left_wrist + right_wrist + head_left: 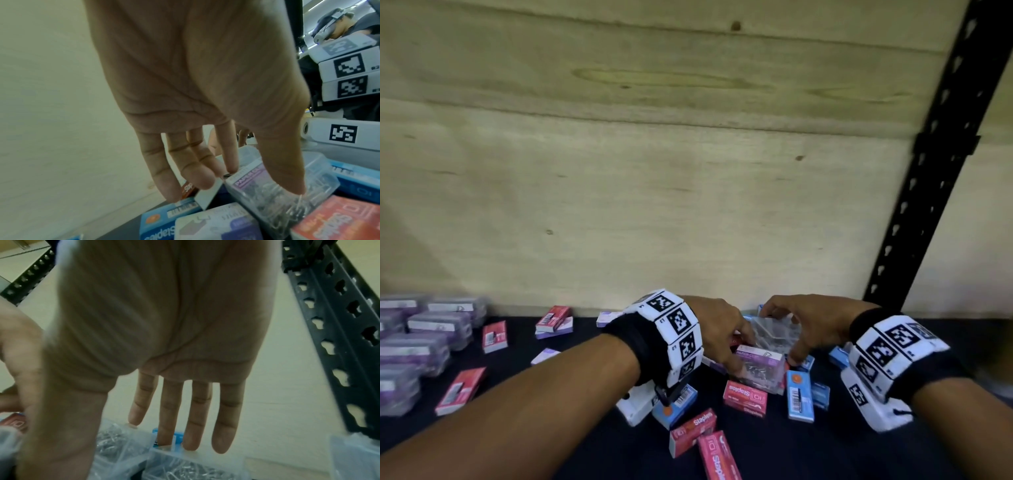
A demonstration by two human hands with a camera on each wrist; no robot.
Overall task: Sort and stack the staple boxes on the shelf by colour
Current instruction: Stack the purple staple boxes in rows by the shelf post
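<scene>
Your left hand (717, 329) is reaching down over the pile, fingers (191, 164) straight, thumb touching a clear clip box (760, 366); nothing gripped. Your right hand (804, 325) is hanging over a second clear box (777, 330), fingers extended, holding nothing. Red boxes (744, 399) and blue boxes (799, 395) are lying scattered on the shelf (592, 438) around both hands.

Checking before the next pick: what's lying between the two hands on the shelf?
In the head view, two clear plastic paper-clip boxes lie between the left hand and right hand: a purple-labelled one in front, another behind.
</scene>
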